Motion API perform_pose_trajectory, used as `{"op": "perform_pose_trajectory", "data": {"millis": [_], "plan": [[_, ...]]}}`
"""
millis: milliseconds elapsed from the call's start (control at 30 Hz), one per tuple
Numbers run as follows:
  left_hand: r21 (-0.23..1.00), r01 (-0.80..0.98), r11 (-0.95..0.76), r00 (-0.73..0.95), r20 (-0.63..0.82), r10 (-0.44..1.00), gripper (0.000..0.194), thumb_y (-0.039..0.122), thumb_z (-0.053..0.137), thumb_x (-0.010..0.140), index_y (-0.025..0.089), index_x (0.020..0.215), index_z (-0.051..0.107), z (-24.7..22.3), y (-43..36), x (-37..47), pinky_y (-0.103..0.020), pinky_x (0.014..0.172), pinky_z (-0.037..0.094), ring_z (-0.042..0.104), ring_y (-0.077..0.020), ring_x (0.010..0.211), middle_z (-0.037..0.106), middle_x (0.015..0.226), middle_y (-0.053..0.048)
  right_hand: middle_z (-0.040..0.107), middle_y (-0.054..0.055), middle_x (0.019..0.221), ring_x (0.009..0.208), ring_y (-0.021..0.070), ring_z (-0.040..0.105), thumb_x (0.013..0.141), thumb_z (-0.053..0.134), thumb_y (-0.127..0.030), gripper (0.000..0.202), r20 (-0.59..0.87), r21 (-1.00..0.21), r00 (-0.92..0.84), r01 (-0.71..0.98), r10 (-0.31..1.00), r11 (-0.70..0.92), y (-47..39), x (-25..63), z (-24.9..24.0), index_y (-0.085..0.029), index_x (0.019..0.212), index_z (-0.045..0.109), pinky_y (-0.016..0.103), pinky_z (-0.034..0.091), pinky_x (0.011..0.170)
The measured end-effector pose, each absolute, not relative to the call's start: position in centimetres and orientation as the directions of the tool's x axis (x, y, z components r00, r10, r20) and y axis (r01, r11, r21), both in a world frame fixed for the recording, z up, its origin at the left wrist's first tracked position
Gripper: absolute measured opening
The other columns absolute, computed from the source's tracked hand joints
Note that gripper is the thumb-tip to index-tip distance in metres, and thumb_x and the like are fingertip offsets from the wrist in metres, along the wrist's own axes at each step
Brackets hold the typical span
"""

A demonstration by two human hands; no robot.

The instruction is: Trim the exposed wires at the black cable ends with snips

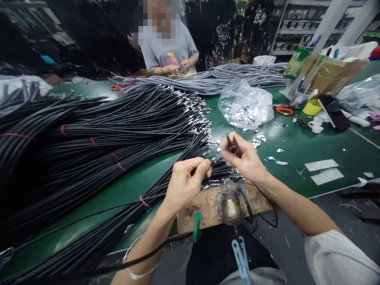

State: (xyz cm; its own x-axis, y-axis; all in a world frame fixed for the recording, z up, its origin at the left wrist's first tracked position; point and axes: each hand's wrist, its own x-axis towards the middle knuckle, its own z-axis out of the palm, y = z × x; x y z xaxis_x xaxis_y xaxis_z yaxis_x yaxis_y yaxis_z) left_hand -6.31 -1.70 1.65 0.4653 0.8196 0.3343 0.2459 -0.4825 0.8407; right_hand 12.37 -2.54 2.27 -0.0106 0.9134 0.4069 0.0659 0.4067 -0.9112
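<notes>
My left hand (187,182) is closed in a pinch, with the tip of a black cable (213,161) showing at its fingertips. My right hand (245,158) sits just to the right, its fingers curled round something dark that is blurred and partly hidden. Between and below both hands lie several black cable ends (218,173) with stripped tips. Nearer to me is a worn wooden board (192,208) carrying a small metal fixture (230,209). A green clamp (196,226) grips the board's front edge.
Bundles of black cables (97,138) with red ties cover the left of the green table (292,138). A clear plastic bag (246,105), orange-handled scissors (283,109) and foil scraps lie to the right. Across the table, a person (169,47) works beside grey cables (208,81).
</notes>
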Motion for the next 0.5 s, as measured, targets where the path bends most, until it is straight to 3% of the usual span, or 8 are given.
{"op": "perform_pose_trajectory", "data": {"millis": [67, 133, 200, 267, 367, 500], "plan": [[0.872, 0.216, -0.440, 0.438, 0.316, 0.841, 0.042, 0.034, 0.046, 0.089, 0.015, 0.052, 0.051, 1.7, -1.8, -6.4, -0.023, 0.041, 0.021, 0.028, -0.0062, 0.042, 0.034, 0.045, 0.004, 0.039, -0.004, 0.064, 0.051, 0.0080, 0.030, 0.083, 0.060, -0.035, 0.016, 0.413, -0.910, 0.246, 0.067, 0.877, 0.409, -2.2, 13.3, 2.5, -0.022, 0.078, 0.054, 0.024, 0.026, 0.045], [0.896, 0.197, -0.397, 0.408, 0.293, 0.865, 0.042, 0.037, 0.046, 0.089, 0.015, 0.053, 0.052, 1.7, -1.8, -6.4, -0.023, 0.040, 0.019, 0.026, -0.0061, 0.042, 0.031, 0.044, 0.005, 0.040, -0.004, 0.062, 0.049, 0.0079, 0.031, 0.085, 0.060, -0.036, 0.016, 0.452, -0.892, 0.367, 0.167, 0.813, 0.421, -2.2, 13.8, 2.6, -0.022, 0.078, 0.056, 0.025, 0.026, 0.047], [0.912, 0.183, -0.368, 0.381, 0.279, 0.881, 0.042, 0.039, 0.047, 0.089, 0.015, 0.056, 0.054, 1.6, -1.8, -6.3, -0.023, 0.040, 0.018, 0.026, -0.0063, 0.041, 0.030, 0.044, 0.005, 0.047, -0.002, 0.063, 0.055, 0.0089, 0.039, 0.086, 0.058, -0.034, 0.020, 0.517, -0.838, 0.255, 0.343, 0.817, 0.424, -2.5, 13.5, 2.5, -0.020, 0.072, 0.060, 0.026, 0.032, 0.053], [0.914, 0.178, -0.365, 0.359, 0.285, 0.889, 0.041, 0.039, 0.047, 0.089, 0.015, 0.058, 0.056, 1.6, -1.8, -6.2, -0.023, 0.041, 0.020, 0.027, -0.0066, 0.042, 0.032, 0.045, 0.004, 0.054, 0.000, 0.067, 0.062, 0.0103, 0.047, 0.084, 0.061, -0.031, 0.018, 0.539, -0.788, 0.093, 0.408, 0.837, 0.461, -3.0, 12.7, 2.5, -0.019, 0.072, 0.064, 0.026, 0.036, 0.057], [0.901, 0.192, -0.388, 0.344, 0.308, 0.887, 0.038, 0.037, 0.048, 0.089, 0.014, 0.059, 0.057, 1.6, -1.8, -6.2, -0.022, 0.042, 0.022, 0.030, -0.0066, 0.044, 0.036, 0.046, 0.004, 0.060, 0.001, 0.072, 0.066, 0.0118, 0.053, 0.083, 0.061, -0.028, 0.013, 0.496, -0.805, -0.047, 0.350, 0.867, 0.480, -3.7, 11.5, 2.6, -0.017, 0.081, 0.069, 0.026, 0.040, 0.060], [0.887, 0.212, -0.410, 0.360, 0.319, 0.877, 0.037, 0.035, 0.049, 0.088, 0.014, 0.058, 0.057, 1.6, -2.0, -6.1, -0.021, 0.042, 0.024, 0.031, -0.0060, 0.045, 0.039, 0.047, 0.004, 0.061, 0.002, 0.071, 0.065, 0.0117, 0.054, 0.083, 0.062, -0.025, 0.012, 0.502, -0.822, -0.061, 0.274, 0.862, 0.499, -3.8, 11.4, 2.4, -0.015, 0.083, 0.070, 0.027, 0.041, 0.060]]}}
